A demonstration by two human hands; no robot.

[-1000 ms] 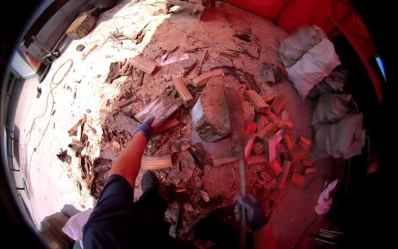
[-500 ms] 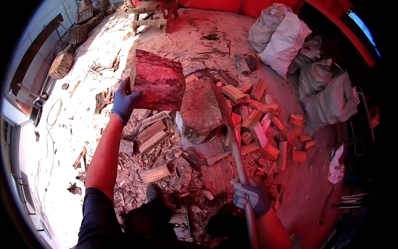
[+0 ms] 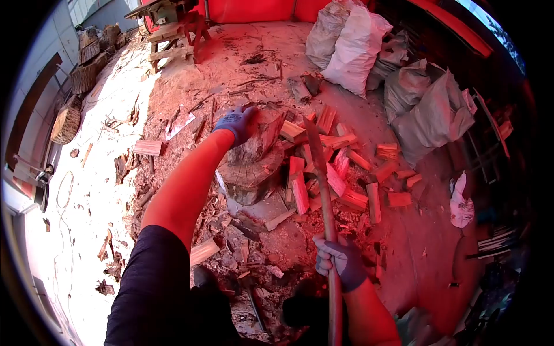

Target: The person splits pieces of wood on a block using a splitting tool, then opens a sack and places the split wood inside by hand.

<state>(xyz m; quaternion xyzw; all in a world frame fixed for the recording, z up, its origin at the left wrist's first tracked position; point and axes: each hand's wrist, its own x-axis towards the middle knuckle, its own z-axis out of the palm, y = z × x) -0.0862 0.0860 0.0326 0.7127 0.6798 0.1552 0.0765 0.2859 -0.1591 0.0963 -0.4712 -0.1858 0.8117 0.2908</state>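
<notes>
The left hand [image 3: 235, 124] is on top of a wood chunk [image 3: 266, 135]; I can't tell if it grips. The chunk sits on the chopping block [image 3: 249, 180]. The right hand [image 3: 340, 262], nearer, holds an axe [image 3: 328, 213].

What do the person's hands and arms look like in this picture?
The left hand wears a blue glove with faint markings on its back. The right hand wears a blue-and-grey glove, greyer at the fingers. The left arm has a short, dark cloth sleeve; both forearms are bare.
</notes>
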